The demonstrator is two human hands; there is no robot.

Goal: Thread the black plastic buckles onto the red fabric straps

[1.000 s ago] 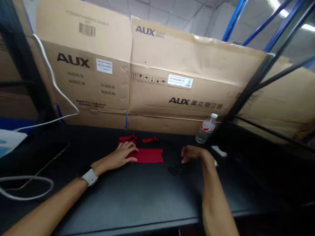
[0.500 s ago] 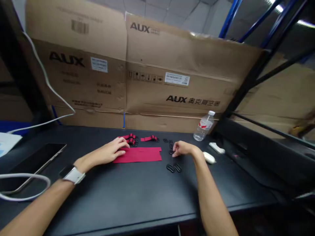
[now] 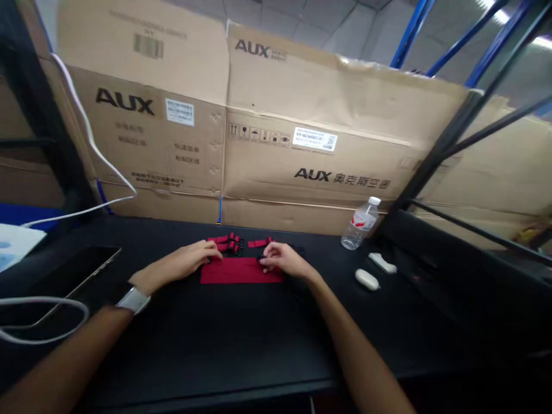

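Red webbing strips [image 3: 241,273] lie flat side by side on the black table. My left hand [image 3: 196,260] rests at their upper left corner with fingers bent and apart, gripping nothing visible. Over the right part of the strips, my right hand [image 3: 282,260] pinches a small black slide buckle [image 3: 260,259], partly hidden by the fingers. Behind the left hand are red straps with black buckles [image 3: 230,244]. Another such strap [image 3: 259,243] lies to their right, partly behind the right hand. The loose buckles on the right are hard to make out in the dark.
Large cardboard boxes [image 3: 267,161] stand along the back. A plastic bottle [image 3: 361,223], a white oval case [image 3: 367,280] and a white object [image 3: 382,263] are at the right. A dark tablet-like device [image 3: 77,276] and white cable [image 3: 86,319] lie at the left.
My right hand has moved left from the loose buckles to above the strips, carrying a black slide buckle. My left hand has shifted slightly left. The table looks darker.
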